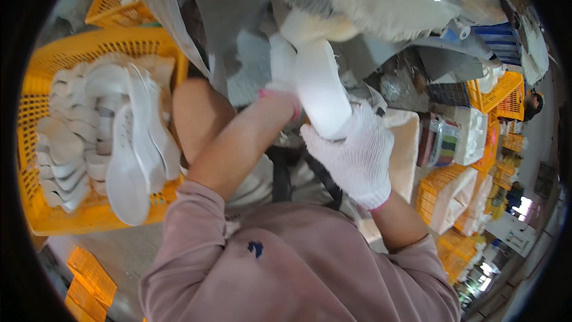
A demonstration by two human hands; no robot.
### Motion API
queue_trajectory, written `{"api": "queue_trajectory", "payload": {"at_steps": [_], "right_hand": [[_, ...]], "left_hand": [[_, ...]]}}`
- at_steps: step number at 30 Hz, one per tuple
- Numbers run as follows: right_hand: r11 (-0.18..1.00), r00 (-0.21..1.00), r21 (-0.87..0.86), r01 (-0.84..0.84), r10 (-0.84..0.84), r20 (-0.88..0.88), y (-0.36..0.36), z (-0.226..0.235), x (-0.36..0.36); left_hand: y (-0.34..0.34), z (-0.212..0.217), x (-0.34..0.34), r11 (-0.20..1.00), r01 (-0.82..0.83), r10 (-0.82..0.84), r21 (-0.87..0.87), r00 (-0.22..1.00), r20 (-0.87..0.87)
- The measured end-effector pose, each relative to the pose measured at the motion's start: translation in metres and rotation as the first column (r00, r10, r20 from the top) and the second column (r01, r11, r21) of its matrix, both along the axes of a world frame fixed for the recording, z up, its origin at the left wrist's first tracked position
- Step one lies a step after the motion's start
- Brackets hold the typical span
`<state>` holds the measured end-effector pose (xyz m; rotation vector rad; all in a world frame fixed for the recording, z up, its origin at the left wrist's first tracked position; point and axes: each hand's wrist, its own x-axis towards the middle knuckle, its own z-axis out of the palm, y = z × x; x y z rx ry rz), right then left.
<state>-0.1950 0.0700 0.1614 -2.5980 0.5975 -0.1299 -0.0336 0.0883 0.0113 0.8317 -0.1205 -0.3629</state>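
Note:
A white shoe sole (322, 86) is held between my two hands, tilted with its broad pale face toward me. My right hand (354, 158), in a white knitted glove, is closed round the sole's near end, thumb along its edge. My left hand (282, 62), gloved the same way, is at the sole's far left side; its fingers are mostly hidden behind the sole. Right above the sole's far end is a fluffy cream-coloured wheel (390, 9) with a yellowish lower edge (313, 27). Whether sole and wheel touch, I cannot tell.
At my left a yellow plastic basket (95, 222) holds stacked white soles (128, 161). Grey sheeting (223, 18) hangs round the wheel. More yellow crates (438, 188) and a cream-lined container (402, 143) stand at the right. Another person (532, 106) is far off at the right.

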Motion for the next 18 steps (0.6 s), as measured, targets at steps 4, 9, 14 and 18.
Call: {"api": "queue_trajectory", "payload": {"at_steps": [4, 9, 14, 18], "right_hand": [[0.992, 0.987, -0.029, -0.12, 0.123, 0.105, -0.021, 0.003, 0.077], [0.995, 0.955, -0.059, -0.085, 0.098, 0.28, -0.02, -0.017, 0.05], [0.984, 0.973, -0.167, -0.065, 0.1, 0.208, -0.025, -0.037, 0.089], [0.854, 0.986, 0.495, -0.162, 0.125, 0.107, -0.027, -0.027, 0.084]], "left_hand": [[0.011, 0.002, 0.032, 0.989, 0.112, -0.133, -0.094, 0.959, -0.251], [0.022, -0.004, 0.023, 0.937, 0.324, -0.35, -0.133, 0.882, -0.316], [0.013, -0.026, 0.009, 0.982, 0.049, -0.083, -0.185, 0.979, -0.184], [0.008, -0.038, -0.001, 0.959, 0.096, -0.055, 0.269, 0.987, -0.154]]}}
